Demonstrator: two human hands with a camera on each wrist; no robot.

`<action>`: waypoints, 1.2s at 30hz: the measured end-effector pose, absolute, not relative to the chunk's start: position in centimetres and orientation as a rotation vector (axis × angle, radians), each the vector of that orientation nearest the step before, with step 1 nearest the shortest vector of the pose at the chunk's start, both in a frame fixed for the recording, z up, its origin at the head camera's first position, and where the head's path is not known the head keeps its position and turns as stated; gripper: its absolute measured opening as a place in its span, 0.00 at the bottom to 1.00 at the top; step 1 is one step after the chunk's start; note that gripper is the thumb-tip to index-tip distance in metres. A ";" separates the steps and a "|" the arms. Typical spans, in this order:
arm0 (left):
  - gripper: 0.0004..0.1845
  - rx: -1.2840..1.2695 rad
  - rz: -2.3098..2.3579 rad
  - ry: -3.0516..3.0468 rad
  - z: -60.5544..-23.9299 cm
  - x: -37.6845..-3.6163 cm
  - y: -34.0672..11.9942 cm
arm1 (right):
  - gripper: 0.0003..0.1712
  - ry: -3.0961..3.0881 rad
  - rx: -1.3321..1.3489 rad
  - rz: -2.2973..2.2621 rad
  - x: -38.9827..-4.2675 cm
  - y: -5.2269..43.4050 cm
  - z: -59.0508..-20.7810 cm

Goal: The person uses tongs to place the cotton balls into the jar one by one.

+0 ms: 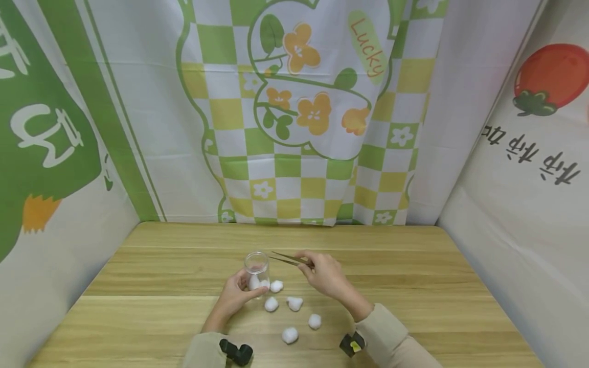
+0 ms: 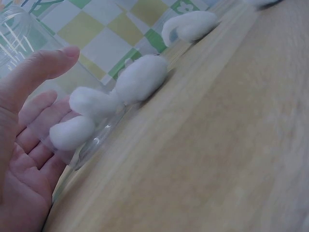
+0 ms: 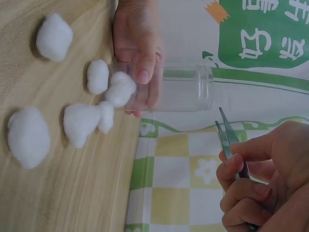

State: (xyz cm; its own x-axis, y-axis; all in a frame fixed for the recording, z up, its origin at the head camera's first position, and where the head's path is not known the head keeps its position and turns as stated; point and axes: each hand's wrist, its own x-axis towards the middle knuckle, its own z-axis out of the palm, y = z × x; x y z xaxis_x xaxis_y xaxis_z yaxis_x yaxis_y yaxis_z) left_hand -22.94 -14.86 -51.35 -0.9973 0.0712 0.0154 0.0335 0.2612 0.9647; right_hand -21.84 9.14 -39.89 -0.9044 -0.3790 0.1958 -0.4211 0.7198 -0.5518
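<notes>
My left hand [image 1: 233,296] grips a clear, open-topped jar [image 1: 256,262] upright on the table, thumb on the near side and fingers round the back. Inside, at the bottom, lie white cotton balls [image 3: 120,90], two of them showing in the left wrist view. Just right of the jar's mouth, my right hand [image 1: 325,275] pinches metal tweezers [image 3: 231,134] between thumb and fingers. The tweezer tips point at the rim, stand slightly apart and have nothing between them. Loose on the table, one cotton ball [image 1: 276,286] sits close beside the jar.
Several more cotton balls, such as one at the front [image 1: 290,335], are scattered in front of and right of the jar on the wooden table [image 1: 391,301]. A green-and-yellow checked cloth [image 1: 308,189] hangs behind the table's back edge, with printed cloths at both sides.
</notes>
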 end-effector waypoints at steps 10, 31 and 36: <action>0.38 0.085 1.866 2.478 -51.3 -22.8 -14.9 | 0.14 -2.845 0.699 0.933 -22.0 9.3 -40.8; 0.38 0.100 1.875 2.480 -51.5 -22.9 -14.9 | 0.13 -2.875 0.672 0.902 -22.1 9.9 -42.8; 0.38 0.105 1.867 2.478 -51.5 -22.9 -14.9 | 0.12 -2.880 0.668 0.869 -22.1 10.0 -43.6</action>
